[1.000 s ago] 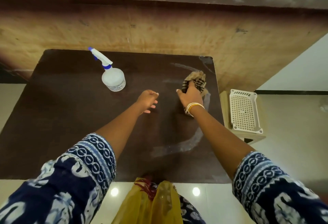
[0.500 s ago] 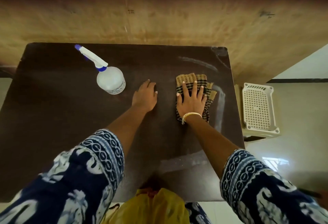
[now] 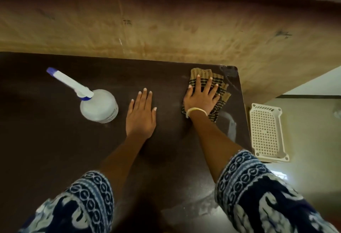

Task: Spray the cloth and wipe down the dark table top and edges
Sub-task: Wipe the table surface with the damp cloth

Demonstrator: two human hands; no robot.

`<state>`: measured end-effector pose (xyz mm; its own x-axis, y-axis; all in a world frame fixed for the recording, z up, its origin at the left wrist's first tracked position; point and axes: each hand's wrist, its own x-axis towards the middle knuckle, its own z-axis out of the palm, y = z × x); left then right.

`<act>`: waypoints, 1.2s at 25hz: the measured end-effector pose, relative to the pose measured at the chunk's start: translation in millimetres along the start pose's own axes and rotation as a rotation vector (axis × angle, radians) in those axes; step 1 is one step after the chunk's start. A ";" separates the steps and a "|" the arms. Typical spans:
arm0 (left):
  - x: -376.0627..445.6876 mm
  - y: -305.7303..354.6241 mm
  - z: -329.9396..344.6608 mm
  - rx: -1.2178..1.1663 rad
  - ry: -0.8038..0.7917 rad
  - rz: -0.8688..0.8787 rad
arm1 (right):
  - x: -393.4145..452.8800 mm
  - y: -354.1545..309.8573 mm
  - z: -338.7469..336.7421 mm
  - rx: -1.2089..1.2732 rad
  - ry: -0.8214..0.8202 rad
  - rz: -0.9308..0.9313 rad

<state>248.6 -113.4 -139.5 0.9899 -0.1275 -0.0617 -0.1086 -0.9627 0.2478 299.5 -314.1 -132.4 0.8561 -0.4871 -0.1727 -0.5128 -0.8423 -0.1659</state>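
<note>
A tan and black checked cloth (image 3: 218, 80) lies flat on the dark table top (image 3: 46, 149), near the far right corner. My right hand (image 3: 202, 97) presses down on it with fingers spread straight. My left hand (image 3: 141, 117) rests flat on the bare table beside it, fingers straight. A white spray bottle (image 3: 99, 106) with a blue-tipped nozzle stands to the left of my left hand. A pale streak shows on the table right of my right wrist.
A brown wooden panel (image 3: 166, 29) rises right behind the table's far edge. A white perforated plastic tray (image 3: 266, 133) sits on a low stand off the table's right edge. Pale floor lies beyond it.
My right hand went from gripping the bunched cloth to pressing it flat, then slid it toward the far right corner. My left hand flattened on the table.
</note>
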 end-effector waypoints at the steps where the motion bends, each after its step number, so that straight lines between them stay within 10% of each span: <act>1: 1.6 1.5 1.4 -0.004 0.013 -0.002 | 5.7 -14.5 0.2 0.013 -0.002 0.052; 9: 3.7 -0.2 3.3 0.003 0.010 0.001 | 8.9 -91.9 14.3 -0.119 -0.074 -0.772; 21: 1.9 2.0 2.8 -0.008 0.028 -0.016 | 36.6 -9.6 -5.8 0.004 0.027 0.026; 27: 4.6 0.5 2.3 -0.013 0.039 -0.015 | 4.5 -78.3 13.3 -0.089 -0.078 -0.640; 30: 4.1 1.0 1.0 -0.020 0.043 -0.003 | 25.3 -31.2 4.3 -0.065 0.002 -0.623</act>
<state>252.5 -115.2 -140.5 0.9933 -0.1138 -0.0206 -0.1043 -0.9582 0.2665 336.9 -299.1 -135.8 0.9931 0.1000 -0.0605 0.0880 -0.9805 -0.1755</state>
